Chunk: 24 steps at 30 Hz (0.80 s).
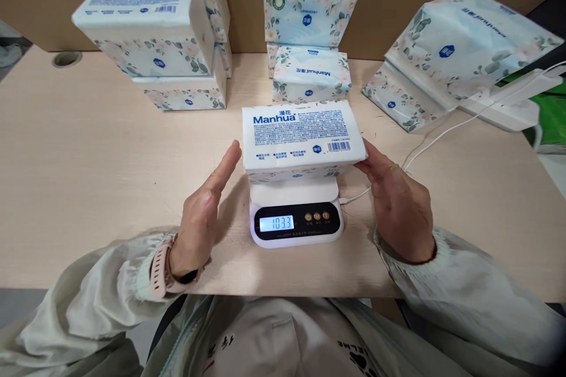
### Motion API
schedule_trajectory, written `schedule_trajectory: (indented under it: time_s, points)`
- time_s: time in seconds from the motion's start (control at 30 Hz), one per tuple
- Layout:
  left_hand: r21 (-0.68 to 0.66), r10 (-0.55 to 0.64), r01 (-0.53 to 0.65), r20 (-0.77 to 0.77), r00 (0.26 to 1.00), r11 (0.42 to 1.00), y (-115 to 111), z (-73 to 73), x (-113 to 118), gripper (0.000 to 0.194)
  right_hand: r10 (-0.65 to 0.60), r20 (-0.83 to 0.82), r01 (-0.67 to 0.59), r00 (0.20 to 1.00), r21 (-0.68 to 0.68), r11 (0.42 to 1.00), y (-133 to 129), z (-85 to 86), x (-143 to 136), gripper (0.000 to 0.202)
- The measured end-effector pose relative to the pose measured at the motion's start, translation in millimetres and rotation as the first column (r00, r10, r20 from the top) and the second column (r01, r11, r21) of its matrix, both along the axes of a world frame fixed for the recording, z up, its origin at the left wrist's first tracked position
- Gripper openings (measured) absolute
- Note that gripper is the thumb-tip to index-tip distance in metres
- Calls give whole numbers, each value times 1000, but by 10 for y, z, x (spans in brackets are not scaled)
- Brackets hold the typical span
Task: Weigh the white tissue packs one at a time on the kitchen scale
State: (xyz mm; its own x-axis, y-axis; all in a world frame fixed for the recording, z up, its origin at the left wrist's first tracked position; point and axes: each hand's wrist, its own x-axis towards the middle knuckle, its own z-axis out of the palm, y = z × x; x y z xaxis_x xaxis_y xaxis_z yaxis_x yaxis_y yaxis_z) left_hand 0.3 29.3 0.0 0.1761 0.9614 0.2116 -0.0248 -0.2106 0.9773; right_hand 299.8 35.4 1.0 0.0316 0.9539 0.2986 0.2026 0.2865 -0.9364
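Note:
A pack of tissues [305, 141], white with blue Manhua print, lies on the white digital kitchen scale [294, 191] in front of me. The lit display reads 103.3. My left hand [201, 218] is held upright just left of the pack, fingers straight and a small gap away from it. On the other side my right hand [398, 206] has its fingertips at the pack's right end, apparently touching it. Its fingers are stretched out, not wrapped round the pack. The pack hides the back of the scale.
Stacked tissue packs stand at the back left [145, 29], at the back middle [312, 6] and at the right [464, 41]. A white power strip [508, 112] lies at the right. From there a white cable [424, 150] runs to the scale. A cardboard panel [247, 6] rises behind the table.

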Motion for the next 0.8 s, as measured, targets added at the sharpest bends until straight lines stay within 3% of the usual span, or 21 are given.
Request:
schedule_trajectory:
  time_s: [0.2,0.8]
  points:
    - [-4,7,-7,-1,1000,1000,14,16,-7,57,23,-40,-24,999,-19,1000,-15,49,-39,42]
    - [8,1,-1,19,1000,1000,28,-9,-2,57,22,-124,-23,992,-7,1000,37,-22,-33,39]
